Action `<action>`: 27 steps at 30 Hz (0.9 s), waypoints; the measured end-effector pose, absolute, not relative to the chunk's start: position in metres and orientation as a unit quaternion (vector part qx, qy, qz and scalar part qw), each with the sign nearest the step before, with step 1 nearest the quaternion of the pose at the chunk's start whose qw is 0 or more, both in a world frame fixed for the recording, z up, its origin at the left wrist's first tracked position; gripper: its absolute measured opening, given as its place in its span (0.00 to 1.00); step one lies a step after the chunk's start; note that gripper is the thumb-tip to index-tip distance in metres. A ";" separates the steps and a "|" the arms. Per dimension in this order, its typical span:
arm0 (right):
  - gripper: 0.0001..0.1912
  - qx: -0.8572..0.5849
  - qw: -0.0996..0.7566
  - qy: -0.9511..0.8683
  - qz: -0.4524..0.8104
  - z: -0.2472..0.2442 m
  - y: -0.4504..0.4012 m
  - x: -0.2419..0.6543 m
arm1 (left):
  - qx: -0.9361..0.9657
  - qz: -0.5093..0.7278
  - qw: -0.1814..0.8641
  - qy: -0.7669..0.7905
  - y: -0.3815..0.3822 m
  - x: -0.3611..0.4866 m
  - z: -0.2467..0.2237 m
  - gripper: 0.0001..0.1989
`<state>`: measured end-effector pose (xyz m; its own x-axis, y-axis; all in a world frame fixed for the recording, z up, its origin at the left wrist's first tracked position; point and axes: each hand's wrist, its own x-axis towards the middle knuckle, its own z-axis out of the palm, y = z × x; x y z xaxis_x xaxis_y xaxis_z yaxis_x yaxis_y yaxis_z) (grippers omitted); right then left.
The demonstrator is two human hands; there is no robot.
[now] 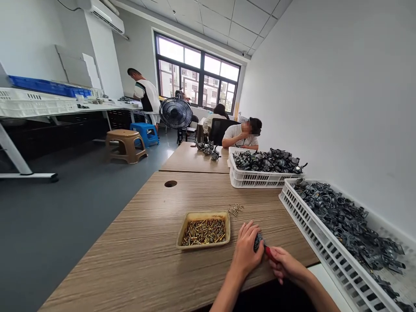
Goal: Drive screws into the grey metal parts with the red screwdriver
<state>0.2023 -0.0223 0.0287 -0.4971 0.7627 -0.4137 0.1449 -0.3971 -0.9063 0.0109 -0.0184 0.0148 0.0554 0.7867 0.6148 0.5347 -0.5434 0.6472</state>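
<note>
My left hand (246,248) is wrapped round a small grey metal part (258,241) and steadies it on the table; most of the part is hidden by my fingers. My right hand (286,263) grips the red handle of a screwdriver (271,254), whose tip end points at the metal part. Left of my hands stands a cream plastic tray (180,237) full of brass-coloured screws (204,231). A small loose pile of screws (236,209) lies on the tabletop just beyond my left hand.
On my right, a long white crate (320,229) holds many grey metal parts. Another white crate (256,180) with dark carburetor-like parts (268,160) stands behind it. Several such parts (208,148) sit on the far table, where a co-worker (242,134) sits. The table (139,242) has a round hole.
</note>
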 end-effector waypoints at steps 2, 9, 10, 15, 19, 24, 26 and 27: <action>0.36 -0.444 0.259 -0.476 0.714 0.027 -0.031 0.192 | 0.684 0.535 0.104 0.486 -0.018 0.011 0.015 0.16; 0.31 -0.434 0.368 -0.357 0.741 0.023 -0.047 0.169 | 0.586 0.594 0.106 0.541 -0.016 0.011 0.016 0.12; 0.31 -0.433 0.380 -0.346 0.741 0.023 -0.047 0.168 | 0.585 0.594 0.107 0.542 -0.016 0.012 0.016 0.12; 0.27 -0.432 0.416 -0.334 0.727 0.031 -0.041 0.170 | 0.576 0.597 0.104 0.548 -0.017 0.015 0.016 0.10; 0.22 -0.433 0.442 -0.341 0.708 0.053 -0.038 0.180 | 0.572 0.600 0.112 0.548 -0.016 0.016 0.014 0.10; 0.14 -0.455 0.495 -0.362 0.645 0.107 -0.045 0.207 | 0.584 0.583 0.119 0.553 -0.014 0.017 0.009 0.10; 0.13 -0.469 0.519 -0.369 0.612 0.133 -0.053 0.224 | 0.588 0.573 0.121 0.557 -0.014 0.018 0.009 0.10; 0.12 -0.477 0.530 -0.370 0.596 0.145 -0.058 0.234 | 0.590 0.569 0.122 0.560 -0.014 0.018 0.009 0.10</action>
